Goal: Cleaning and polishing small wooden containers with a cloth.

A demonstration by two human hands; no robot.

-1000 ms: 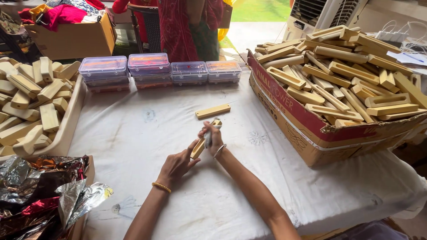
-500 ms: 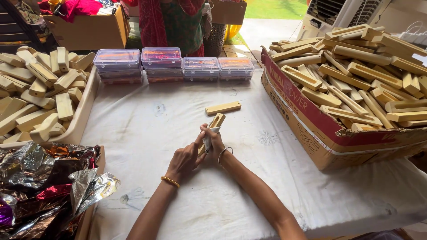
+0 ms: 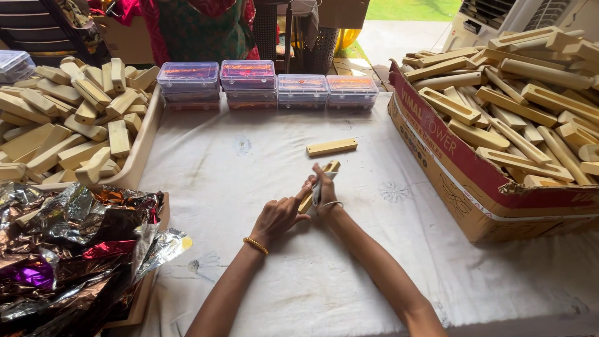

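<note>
Seen from the head camera, a pale, smooth wooden stick (image 3: 318, 186) lies at the middle of the white cloth-covered table (image 3: 262, 162), held between both hands. The left hand (image 3: 279, 215) has its fingers curled around the stick's near end; the right hand (image 3: 324, 190) closes over its middle together with a thin grey tool (image 3: 317, 191). Just beyond lies a flat wooden block (image 3: 331, 147). A cardboard box (image 3: 462, 181) of similar sticks stands right, crinkled shiny foil (image 3: 68, 249) near left.
</note>
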